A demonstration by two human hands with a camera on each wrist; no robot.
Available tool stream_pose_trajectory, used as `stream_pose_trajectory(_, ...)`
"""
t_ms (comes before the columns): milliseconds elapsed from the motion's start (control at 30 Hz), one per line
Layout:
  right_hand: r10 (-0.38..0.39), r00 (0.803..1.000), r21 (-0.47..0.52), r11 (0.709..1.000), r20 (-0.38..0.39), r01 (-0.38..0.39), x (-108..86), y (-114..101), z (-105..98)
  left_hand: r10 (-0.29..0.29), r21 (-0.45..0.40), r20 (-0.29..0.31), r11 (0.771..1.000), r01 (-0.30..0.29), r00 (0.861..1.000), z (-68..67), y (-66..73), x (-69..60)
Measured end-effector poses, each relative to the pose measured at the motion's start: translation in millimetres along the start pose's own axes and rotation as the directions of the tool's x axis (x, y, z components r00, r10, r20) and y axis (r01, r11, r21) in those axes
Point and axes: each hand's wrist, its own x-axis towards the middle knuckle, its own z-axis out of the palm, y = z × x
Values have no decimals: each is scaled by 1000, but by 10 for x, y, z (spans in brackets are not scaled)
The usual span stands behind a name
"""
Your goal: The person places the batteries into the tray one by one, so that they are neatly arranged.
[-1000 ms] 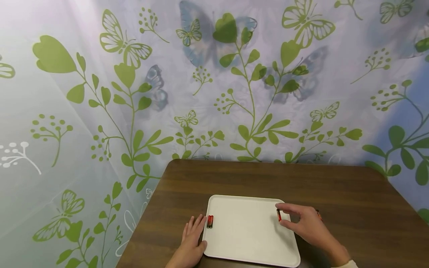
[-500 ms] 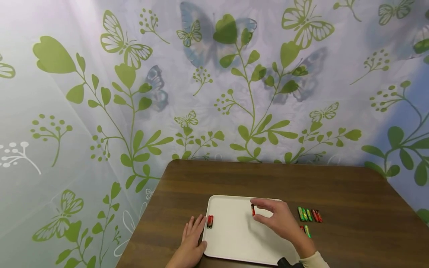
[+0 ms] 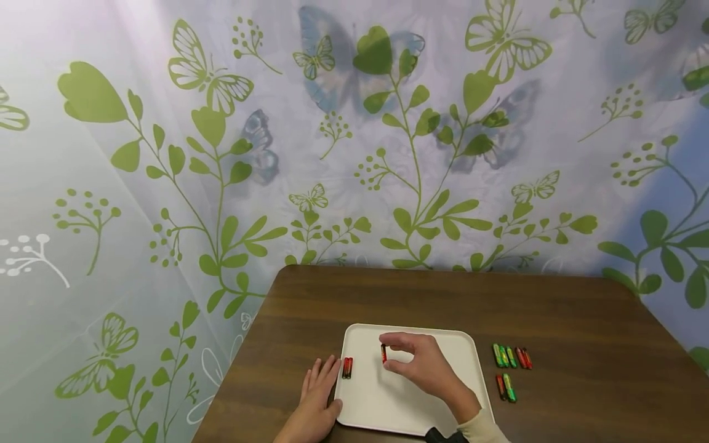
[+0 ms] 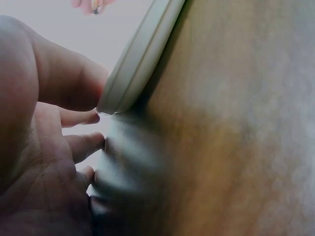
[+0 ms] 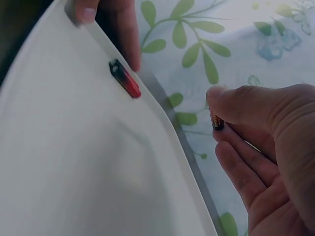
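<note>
My right hand (image 3: 423, 364) pinches a red and black battery (image 3: 384, 353) by its ends between thumb and fingers, above the white tray (image 3: 410, 406). The same battery (image 5: 216, 120) shows in the right wrist view, partly covered by the thumb. Two red and black batteries (image 3: 347, 367) lie side by side at the tray's left edge. Just outside that edge rests my left hand (image 3: 317, 400), fingers straight and thumb at the rim. In the left wrist view the thumb of my left hand (image 4: 49, 113) touches the tray's rim (image 4: 133, 64).
On the brown table (image 3: 443, 295), right of the tray, several green batteries and red batteries (image 3: 520, 358) lie in a row. Nearer me are a red battery (image 3: 501, 387) and a green battery (image 3: 509, 388). A patterned cloth (image 3: 332, 154) hangs behind the table.
My right hand has moved left across the tray with the battery, uncovering the batteries on the table at the right. My left hand has stayed in place.
</note>
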Motion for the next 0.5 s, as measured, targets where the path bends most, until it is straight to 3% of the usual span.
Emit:
stream_pose_trajectory(67, -1, 1000, 26, 1000, 11, 1, 28, -35, 69, -43, 19, 10, 999, 42, 999, 5, -42, 11)
stream_pose_trajectory(167, -15, 1000, 33, 999, 26, 14, 65, -81, 172, -61, 25, 18, 998, 61, 998, 4, -57, 15)
stream_pose_trajectory(500, -66, 996, -24, 997, 68, 68, 153, -98, 493, 33, 58, -35, 998, -31, 999, 26, -48, -11)
